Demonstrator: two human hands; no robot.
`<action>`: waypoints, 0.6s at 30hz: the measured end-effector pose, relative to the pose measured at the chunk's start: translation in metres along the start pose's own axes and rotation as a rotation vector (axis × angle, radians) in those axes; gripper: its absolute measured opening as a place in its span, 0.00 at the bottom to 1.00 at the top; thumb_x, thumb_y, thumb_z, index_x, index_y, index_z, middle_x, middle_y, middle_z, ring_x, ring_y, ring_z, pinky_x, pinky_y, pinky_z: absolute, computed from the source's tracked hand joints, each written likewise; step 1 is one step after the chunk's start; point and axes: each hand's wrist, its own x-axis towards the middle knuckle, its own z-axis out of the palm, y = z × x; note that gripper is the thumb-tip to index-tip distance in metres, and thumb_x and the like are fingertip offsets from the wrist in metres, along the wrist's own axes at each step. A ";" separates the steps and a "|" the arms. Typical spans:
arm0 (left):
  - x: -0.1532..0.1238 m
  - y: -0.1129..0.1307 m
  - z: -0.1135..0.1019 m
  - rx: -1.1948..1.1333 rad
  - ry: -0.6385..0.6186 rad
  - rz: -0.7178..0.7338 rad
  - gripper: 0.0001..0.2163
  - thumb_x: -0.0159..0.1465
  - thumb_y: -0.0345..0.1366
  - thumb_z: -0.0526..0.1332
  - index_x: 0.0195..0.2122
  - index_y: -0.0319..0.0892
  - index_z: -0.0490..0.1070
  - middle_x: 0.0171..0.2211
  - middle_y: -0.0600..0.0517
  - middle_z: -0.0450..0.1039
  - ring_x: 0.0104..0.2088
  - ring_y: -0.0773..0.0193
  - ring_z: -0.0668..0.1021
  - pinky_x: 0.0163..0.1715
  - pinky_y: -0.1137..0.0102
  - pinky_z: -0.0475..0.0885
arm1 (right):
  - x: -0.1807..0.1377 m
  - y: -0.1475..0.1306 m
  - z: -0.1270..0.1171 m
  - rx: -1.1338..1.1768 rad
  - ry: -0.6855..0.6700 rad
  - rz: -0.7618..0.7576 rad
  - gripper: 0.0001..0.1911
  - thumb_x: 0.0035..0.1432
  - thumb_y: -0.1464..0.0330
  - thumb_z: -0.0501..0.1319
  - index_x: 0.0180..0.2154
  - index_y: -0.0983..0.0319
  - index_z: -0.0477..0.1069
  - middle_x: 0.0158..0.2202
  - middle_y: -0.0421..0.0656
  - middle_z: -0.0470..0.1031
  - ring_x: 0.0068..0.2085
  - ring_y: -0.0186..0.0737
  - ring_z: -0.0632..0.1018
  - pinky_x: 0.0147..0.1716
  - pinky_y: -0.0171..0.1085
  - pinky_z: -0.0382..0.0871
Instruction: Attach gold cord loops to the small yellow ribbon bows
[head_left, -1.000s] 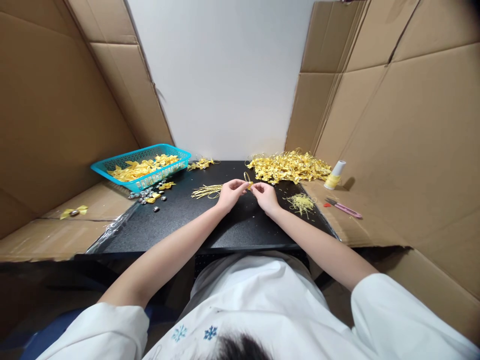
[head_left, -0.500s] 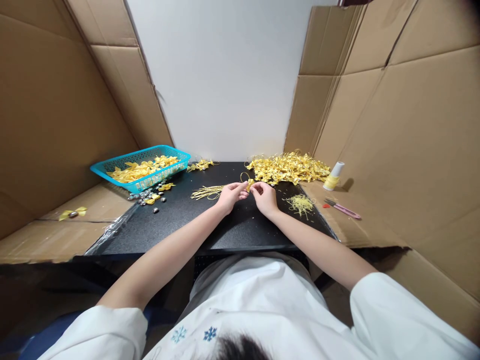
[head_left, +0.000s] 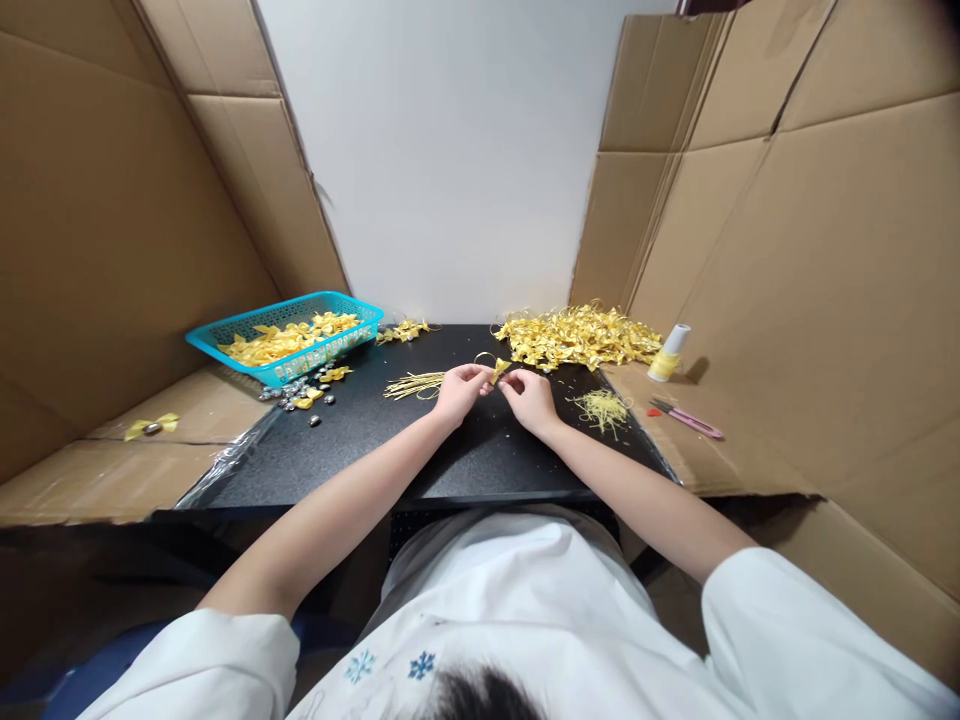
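Note:
My left hand point(head_left: 459, 390) and my right hand point(head_left: 529, 398) meet over the middle of the black table point(head_left: 360, 450). Both pinch a small yellow ribbon bow point(head_left: 498, 368) with a thin gold loop of cord rising from it. The fingers of each hand are closed on it. A bundle of cut gold cords point(head_left: 414, 384) lies just left of my left hand. A large heap of yellow ribbon pieces point(head_left: 577, 336) lies behind my right hand.
A turquoise basket point(head_left: 289, 335) with yellow bows stands at the far left. Small silver beads and bows point(head_left: 300, 393) lie in front of it. Yellow thread scraps point(head_left: 601, 407), a thread spool point(head_left: 669, 352) and pink snips point(head_left: 690, 418) sit at the right. Cardboard walls enclose both sides.
The gold loop has shrunk and dropped lower between my fingers. My hands have stayed close together at the same spot.

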 end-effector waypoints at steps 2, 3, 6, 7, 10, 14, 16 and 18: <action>0.000 -0.001 0.001 0.041 -0.007 0.029 0.12 0.47 0.42 0.69 0.26 0.38 0.73 0.19 0.54 0.71 0.21 0.71 0.70 0.25 0.73 0.67 | 0.001 0.002 0.000 -0.009 -0.006 0.009 0.05 0.51 0.69 0.60 0.25 0.61 0.73 0.27 0.42 0.76 0.28 0.37 0.72 0.33 0.37 0.66; -0.001 -0.002 0.001 0.057 -0.013 0.034 0.13 0.47 0.42 0.69 0.25 0.38 0.73 0.18 0.54 0.70 0.21 0.71 0.70 0.25 0.73 0.67 | 0.001 0.002 0.001 -0.015 -0.010 0.011 0.06 0.52 0.69 0.60 0.25 0.61 0.73 0.27 0.42 0.76 0.28 0.37 0.72 0.33 0.37 0.65; 0.000 -0.003 0.003 0.082 -0.011 0.038 0.13 0.47 0.42 0.69 0.25 0.38 0.73 0.18 0.55 0.70 0.20 0.71 0.70 0.25 0.72 0.67 | 0.002 0.004 0.002 -0.062 -0.002 0.000 0.05 0.53 0.69 0.60 0.27 0.62 0.73 0.28 0.43 0.76 0.29 0.38 0.71 0.34 0.38 0.65; 0.000 -0.003 0.002 0.090 0.002 0.045 0.13 0.48 0.43 0.69 0.25 0.38 0.72 0.18 0.55 0.70 0.20 0.70 0.70 0.26 0.72 0.67 | 0.002 0.003 0.001 -0.086 0.025 -0.024 0.05 0.54 0.69 0.61 0.28 0.62 0.73 0.30 0.43 0.76 0.30 0.39 0.71 0.35 0.38 0.65; 0.001 -0.004 0.000 0.145 0.061 0.091 0.12 0.49 0.43 0.68 0.25 0.39 0.72 0.18 0.54 0.71 0.21 0.69 0.71 0.26 0.72 0.67 | 0.002 0.001 0.000 -0.185 0.162 -0.166 0.04 0.54 0.68 0.62 0.29 0.61 0.74 0.34 0.44 0.74 0.38 0.42 0.72 0.42 0.41 0.65; -0.002 -0.002 -0.004 0.296 0.090 0.243 0.10 0.52 0.42 0.66 0.25 0.39 0.73 0.21 0.53 0.72 0.22 0.68 0.71 0.26 0.72 0.66 | 0.000 0.000 -0.001 -0.310 0.216 -0.278 0.06 0.56 0.65 0.63 0.31 0.59 0.78 0.38 0.45 0.69 0.43 0.45 0.69 0.47 0.44 0.63; -0.005 -0.001 -0.003 0.373 0.070 0.329 0.08 0.53 0.40 0.65 0.25 0.40 0.74 0.22 0.53 0.73 0.23 0.67 0.71 0.26 0.72 0.65 | 0.001 0.002 0.001 -0.338 0.204 -0.266 0.08 0.57 0.64 0.62 0.35 0.58 0.79 0.39 0.46 0.68 0.43 0.45 0.68 0.45 0.44 0.63; -0.008 0.000 -0.002 0.430 0.041 0.385 0.06 0.53 0.38 0.64 0.25 0.40 0.74 0.22 0.53 0.73 0.23 0.67 0.71 0.27 0.72 0.65 | 0.003 0.004 0.003 -0.352 0.193 -0.251 0.09 0.58 0.64 0.61 0.35 0.58 0.79 0.38 0.46 0.68 0.42 0.45 0.68 0.44 0.44 0.63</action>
